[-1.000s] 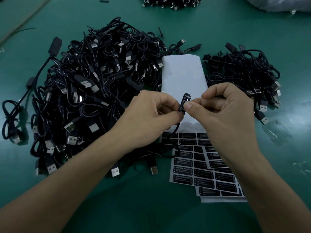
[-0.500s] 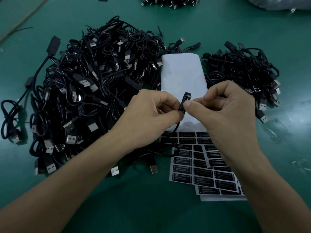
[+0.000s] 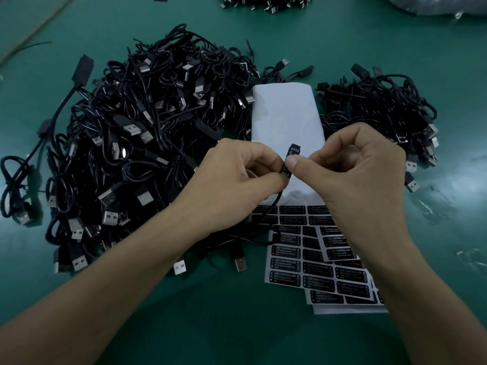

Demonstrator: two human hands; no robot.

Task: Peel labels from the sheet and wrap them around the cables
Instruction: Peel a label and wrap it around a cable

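Observation:
Both hands meet at the centre of the green table. My left hand (image 3: 242,180) pinches the small black controller end of a cable (image 3: 292,151), whose thin wire drops below the hand. My right hand (image 3: 353,175) presses its thumb and forefinger on the same piece, where a black label is partly wrapped around it. Sheets of black labels (image 3: 297,267) with white print lie just below my hands, partly under my right wrist. The bare white backing (image 3: 284,114) of the sheet stretches away behind the hands.
A big heap of black USB cables (image 3: 147,143) fills the left of the table. A smaller cable pile (image 3: 382,114) lies at the right. More cables (image 3: 266,2) sit at the far edge. Scraps of clear film (image 3: 432,204) lie on the right.
My hands have stayed together on the cable end with only slight finger shifts. My right thumb has pressed further over the label.

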